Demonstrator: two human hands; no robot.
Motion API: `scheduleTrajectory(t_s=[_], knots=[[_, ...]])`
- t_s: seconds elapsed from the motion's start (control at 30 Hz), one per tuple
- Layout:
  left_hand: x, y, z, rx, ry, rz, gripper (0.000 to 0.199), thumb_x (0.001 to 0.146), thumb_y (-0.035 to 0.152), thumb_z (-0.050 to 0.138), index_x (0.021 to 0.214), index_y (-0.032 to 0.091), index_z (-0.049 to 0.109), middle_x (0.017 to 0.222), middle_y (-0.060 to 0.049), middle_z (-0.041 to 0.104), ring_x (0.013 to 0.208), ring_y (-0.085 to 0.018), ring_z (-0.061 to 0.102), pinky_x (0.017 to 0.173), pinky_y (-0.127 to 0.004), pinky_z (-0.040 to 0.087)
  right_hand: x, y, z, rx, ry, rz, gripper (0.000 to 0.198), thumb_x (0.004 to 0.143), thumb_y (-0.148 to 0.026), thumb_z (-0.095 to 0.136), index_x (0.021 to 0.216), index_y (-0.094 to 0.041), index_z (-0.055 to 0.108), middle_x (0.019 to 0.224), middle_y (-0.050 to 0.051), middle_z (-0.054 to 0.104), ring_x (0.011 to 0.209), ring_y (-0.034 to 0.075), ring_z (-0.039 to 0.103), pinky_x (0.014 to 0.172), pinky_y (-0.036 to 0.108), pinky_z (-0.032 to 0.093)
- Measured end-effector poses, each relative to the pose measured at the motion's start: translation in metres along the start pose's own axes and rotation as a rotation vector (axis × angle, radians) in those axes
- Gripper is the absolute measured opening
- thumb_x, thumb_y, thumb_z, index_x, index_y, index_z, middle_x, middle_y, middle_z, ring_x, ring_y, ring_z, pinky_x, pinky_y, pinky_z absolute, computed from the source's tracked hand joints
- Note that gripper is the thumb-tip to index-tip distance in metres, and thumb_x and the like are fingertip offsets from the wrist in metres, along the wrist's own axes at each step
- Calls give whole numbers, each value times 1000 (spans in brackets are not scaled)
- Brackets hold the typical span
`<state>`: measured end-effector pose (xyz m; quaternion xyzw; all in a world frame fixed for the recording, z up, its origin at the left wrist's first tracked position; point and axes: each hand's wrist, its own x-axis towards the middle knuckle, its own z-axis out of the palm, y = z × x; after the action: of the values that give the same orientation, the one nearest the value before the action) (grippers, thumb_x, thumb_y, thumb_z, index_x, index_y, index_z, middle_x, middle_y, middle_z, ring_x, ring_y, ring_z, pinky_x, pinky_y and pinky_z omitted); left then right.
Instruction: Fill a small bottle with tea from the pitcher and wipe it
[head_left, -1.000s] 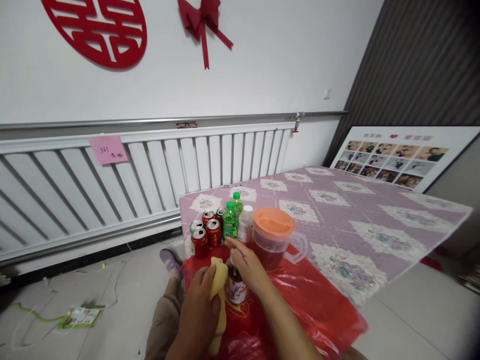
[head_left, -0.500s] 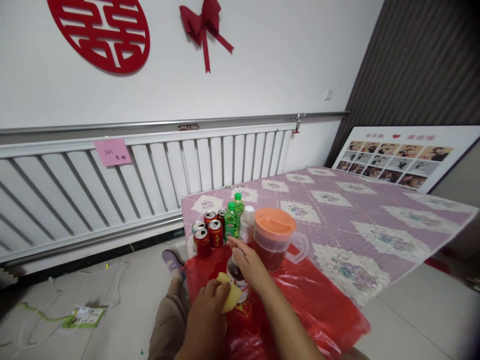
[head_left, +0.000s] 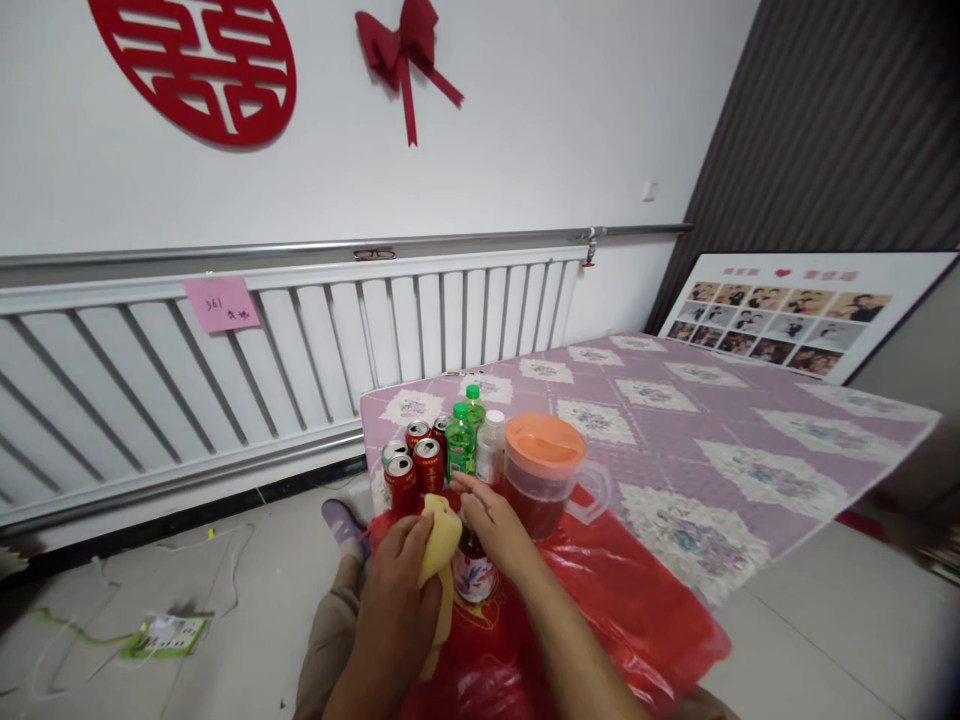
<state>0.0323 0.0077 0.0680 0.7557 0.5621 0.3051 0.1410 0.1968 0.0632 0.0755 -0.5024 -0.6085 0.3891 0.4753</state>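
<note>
My left hand point(head_left: 397, 600) is closed on a folded yellow cloth point(head_left: 442, 535), whose lower end hangs down beside the bottle. My right hand point(head_left: 491, 520) is wrapped about the top of a dark bottle point(head_left: 474, 578) with a white printed label; its cap is mostly hidden under the fingers. The bottle stands upright on a shiny red plastic sheet point(head_left: 615, 590) at the near end of the table. Just beyond my right hand is a clear plastic jug point(head_left: 536, 500) of reddish-brown liquid with an orange lid point(head_left: 545, 443).
Several red drink cans point(head_left: 428, 465), two green bottles point(head_left: 460, 440) and a clear bottle with a white cap point(head_left: 491, 445) stand close together behind my hands. A purple floral tablecloth point(head_left: 600, 420) covers the table. A white radiator point(head_left: 450, 320) runs along the wall. A power strip point(head_left: 165, 635) lies on the floor.
My left hand has drawn the yellow cloth a little up and to the left, away from the label, and turned it upright. My right hand stays on the bottle top.
</note>
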Motion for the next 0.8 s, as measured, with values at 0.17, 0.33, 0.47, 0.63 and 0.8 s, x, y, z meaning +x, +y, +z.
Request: scheduleTrajectory(t_s=[0.17, 0.33, 0.47, 0.63, 0.8], knots=[[20, 3, 11, 70, -108, -22, 63, 73, 5, 45, 134, 18, 53, 141, -10, 53, 127, -25, 49, 107, -36, 40, 1, 2, 0, 17, -7, 4, 51, 88, -35, 45, 132, -12, 58, 127, 16, 66, 115, 26, 62, 99, 42, 46], [50, -3, 12, 98, -193, -19, 64, 73, 5, 45, 134, 20, 52, 138, -6, 55, 122, -21, 52, 104, -31, 39, 2, 3, -1, 27, -6, -20, 47, 88, -37, 48, 126, -15, 63, 125, 13, 68, 114, 26, 63, 100, 42, 45], [59, 0, 15, 119, -208, -21, 59, 77, 6, 43, 134, 20, 51, 133, -8, 57, 115, -21, 55, 99, -30, 41, 1, 1, -2, 19, 6, -23, 47, 88, -38, 48, 126, -14, 63, 129, 14, 65, 118, 26, 60, 105, 42, 42], [41, 15, 11, 123, -170, -63, 58, 78, 8, 44, 134, 20, 50, 135, -9, 55, 120, -22, 52, 100, -31, 40, 0, 1, -2, 19, 2, -7, 47, 88, -35, 48, 127, -14, 62, 129, 13, 65, 119, 25, 60, 104, 41, 43], [16, 28, 4, 172, -199, -111, 53, 79, 8, 43, 129, 20, 56, 136, -11, 55, 119, -25, 54, 97, -34, 43, 2, 5, -1, 31, -5, 2, 49, 88, -34, 46, 131, -12, 59, 133, 15, 62, 124, 25, 57, 107, 41, 41]])
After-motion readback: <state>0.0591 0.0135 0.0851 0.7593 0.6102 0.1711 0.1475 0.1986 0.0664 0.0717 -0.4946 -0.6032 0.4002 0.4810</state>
